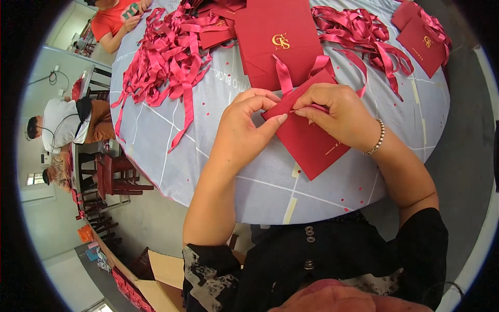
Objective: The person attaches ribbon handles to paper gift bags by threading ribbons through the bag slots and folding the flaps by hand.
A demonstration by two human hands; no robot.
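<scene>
A small dark red paper bag (312, 151) with gold print lies tilted above the table in front of me. My left hand (239, 125) grips its upper left edge, thumb on the front and fingers behind. At the bag's top edge my right hand (343, 112) is closed in a pinch on a pink-red satin ribbon, close to my left thumb. Ribbon loops (283, 75) stand up behind the bag's top. Just beyond lies a larger red paper bag (283, 31) with a gold emblem. Fingers hide the spot where the ribbon meets the bag.
Loose ribbons (161, 62) are heaped at the left, with another ribbon heap (356, 28) at the right. Red bags with ribbons (422, 47) lie at the far right edge. The round table (260, 192) has a grey cloth. A co-worker in orange (112, 23) sits across; a cardboard box (166, 270) stands lower left.
</scene>
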